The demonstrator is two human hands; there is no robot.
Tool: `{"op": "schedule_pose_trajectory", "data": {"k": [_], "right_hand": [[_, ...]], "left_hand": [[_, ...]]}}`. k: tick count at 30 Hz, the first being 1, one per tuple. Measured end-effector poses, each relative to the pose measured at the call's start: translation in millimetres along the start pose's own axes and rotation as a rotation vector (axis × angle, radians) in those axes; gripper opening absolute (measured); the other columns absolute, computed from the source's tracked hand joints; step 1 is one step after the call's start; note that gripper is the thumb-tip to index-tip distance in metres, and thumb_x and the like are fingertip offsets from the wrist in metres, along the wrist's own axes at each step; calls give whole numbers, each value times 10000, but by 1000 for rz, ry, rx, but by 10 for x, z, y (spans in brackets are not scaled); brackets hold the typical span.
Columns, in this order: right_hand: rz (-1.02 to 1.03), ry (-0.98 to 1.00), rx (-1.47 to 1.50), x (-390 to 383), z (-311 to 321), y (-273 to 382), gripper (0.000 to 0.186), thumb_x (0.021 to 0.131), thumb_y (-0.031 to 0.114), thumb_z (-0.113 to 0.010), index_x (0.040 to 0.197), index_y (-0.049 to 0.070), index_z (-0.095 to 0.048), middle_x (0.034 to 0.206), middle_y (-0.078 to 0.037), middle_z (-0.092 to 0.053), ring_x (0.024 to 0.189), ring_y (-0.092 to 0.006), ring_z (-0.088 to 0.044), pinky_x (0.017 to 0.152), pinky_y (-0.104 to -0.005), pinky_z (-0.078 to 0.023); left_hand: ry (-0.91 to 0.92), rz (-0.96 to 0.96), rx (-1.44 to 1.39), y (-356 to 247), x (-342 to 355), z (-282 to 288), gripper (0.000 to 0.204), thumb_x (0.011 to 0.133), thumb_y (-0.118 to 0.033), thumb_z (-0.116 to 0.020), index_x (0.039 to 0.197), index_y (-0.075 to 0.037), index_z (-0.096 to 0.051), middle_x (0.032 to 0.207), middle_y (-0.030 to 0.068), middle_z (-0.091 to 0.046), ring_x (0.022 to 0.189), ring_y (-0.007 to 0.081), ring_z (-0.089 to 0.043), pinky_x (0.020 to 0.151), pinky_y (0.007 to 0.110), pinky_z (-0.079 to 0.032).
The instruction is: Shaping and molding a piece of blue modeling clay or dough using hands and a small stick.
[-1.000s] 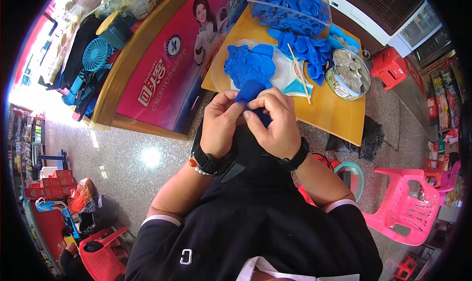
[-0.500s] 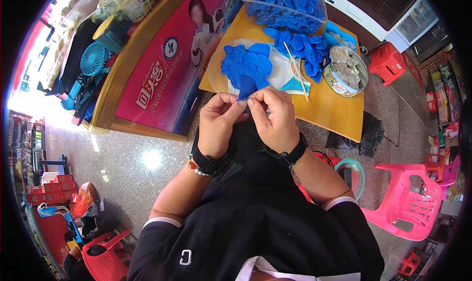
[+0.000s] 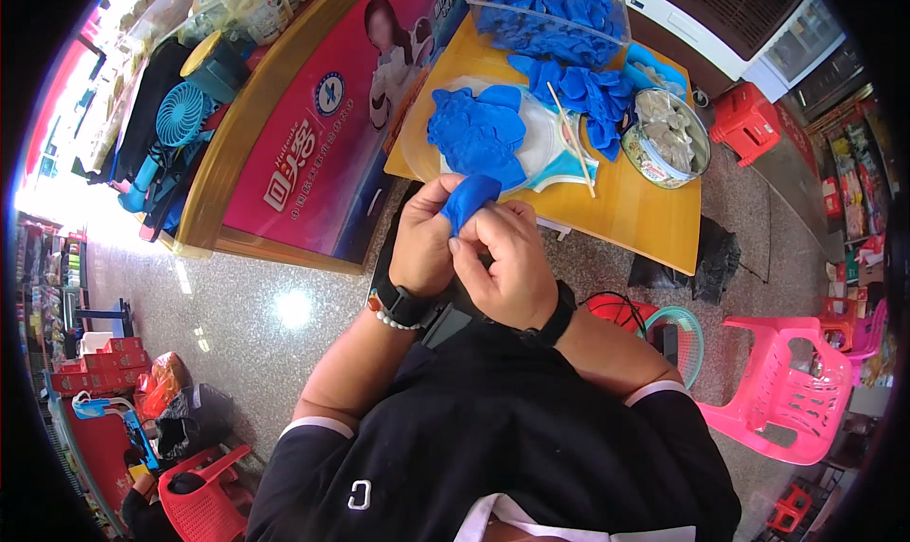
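Note:
A blue petal-shaped piece point(image 3: 470, 201), thin and curled, is pinched between my two hands. My left hand point(image 3: 424, 248) grips it from the left, fingers bent round its lower end. Thumb and fingers of my right hand point(image 3: 509, 269) are closed against its lower right side, close to my left fingers. Just beyond my hands, a loose pile of similar blue pieces point(image 3: 474, 129) rests on a pale round sheet or lid on the wooden table point(image 3: 630, 221). A pale wooden stick point(image 3: 571, 136) lies across a white and turquoise item right of the pile.
A clear plastic bin point(image 3: 550, 44) full of blue pieces stands at the table's back, more blue pieces point(image 3: 592, 91) in front. A round tin point(image 3: 666, 153) with greyish lumps sits at the right. A counter point(image 3: 322, 115) borders the left; a pink chair point(image 3: 782, 385) stands right.
Both hands have drawn slightly nearer my body with the blue piece. It now curls upward between my fingers instead of hanging forward over the pile, and my right hand has turned.

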State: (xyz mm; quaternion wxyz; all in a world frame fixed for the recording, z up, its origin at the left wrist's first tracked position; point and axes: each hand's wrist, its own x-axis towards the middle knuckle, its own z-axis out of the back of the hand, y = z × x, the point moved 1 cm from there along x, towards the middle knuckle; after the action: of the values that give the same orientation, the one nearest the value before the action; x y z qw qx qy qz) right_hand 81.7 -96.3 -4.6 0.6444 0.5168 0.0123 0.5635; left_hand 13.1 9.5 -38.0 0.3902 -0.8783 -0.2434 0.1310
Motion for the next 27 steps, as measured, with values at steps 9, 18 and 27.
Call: {"op": "schedule_pose_trajectory", "data": {"k": [9, 18, 27], "right_hand": [[-277, -275, 417, 80, 95, -143, 180, 843, 95, -653, 981, 15, -570, 780, -22, -537, 606, -85, -468, 539, -232, -403], [-230, 27, 369, 77, 191, -137, 95, 845, 50, -617, 810, -12, -554, 700, -96, -587, 617, -180, -566, 564, -287, -432], [-54, -28, 116, 107, 253, 35, 179, 773, 89, -718, 788, 45, -546, 714, -23, -533, 615, -148, -482, 629, -270, -399]], "left_hand": [[60, -122, 66, -73, -55, -30, 186, 793, 79, -548, 938, -34, -575, 916, 44, -630, 817, 107, -602, 752, 226, -485], [100, -112, 221, -174, -94, -90, 155, 840, -40, -596, 994, -18, -603, 942, 33, -627, 847, 108, -593, 774, 225, -469], [-29, -313, 456, -182, -91, -147, 279, 736, 115, -463, 962, -5, -573, 927, 21, -578, 863, 102, -557, 789, 219, -441]]}}
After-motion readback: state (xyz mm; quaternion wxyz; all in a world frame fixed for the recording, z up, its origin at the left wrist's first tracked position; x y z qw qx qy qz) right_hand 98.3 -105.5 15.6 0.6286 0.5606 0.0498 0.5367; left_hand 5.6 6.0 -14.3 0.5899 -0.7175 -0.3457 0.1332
